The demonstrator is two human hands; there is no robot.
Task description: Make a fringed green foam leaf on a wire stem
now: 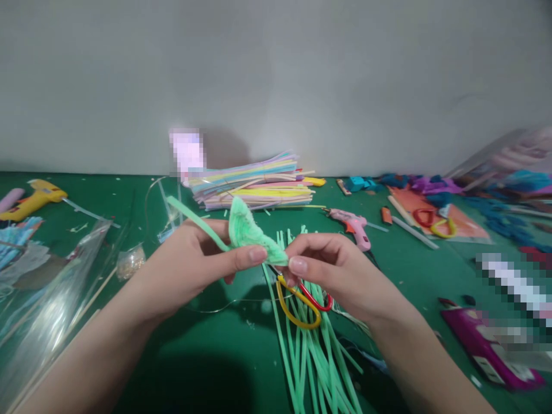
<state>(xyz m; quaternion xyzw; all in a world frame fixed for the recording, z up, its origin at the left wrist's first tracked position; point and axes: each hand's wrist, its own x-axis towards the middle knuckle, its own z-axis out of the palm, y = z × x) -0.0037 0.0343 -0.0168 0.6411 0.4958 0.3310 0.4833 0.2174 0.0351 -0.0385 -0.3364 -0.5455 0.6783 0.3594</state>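
Note:
Between my two hands is a light green piece shaped from pipe cleaners (249, 230), folded and pointed at its top. My left hand (215, 253) grips its lower left side, thumb across the front. A loose green pipe cleaner end (196, 219) sticks out to the upper left from that hand. The fingertips of my right hand (319, 261) pinch the piece's right tip. Below the hands, scissors with yellow and red handles (302, 326) lie on a spread of straight green pipe cleaners (317, 368); their blades are mostly hidden.
Bundles of pastel pipe cleaners (254, 184) lie by the wall. A pink glue gun (353, 225) rests behind my right hand, a yellow glue gun (41, 198) at far left. Other scissors (444, 227) lie on an orange packet. Clear plastic wrap (64, 310) covers the left side.

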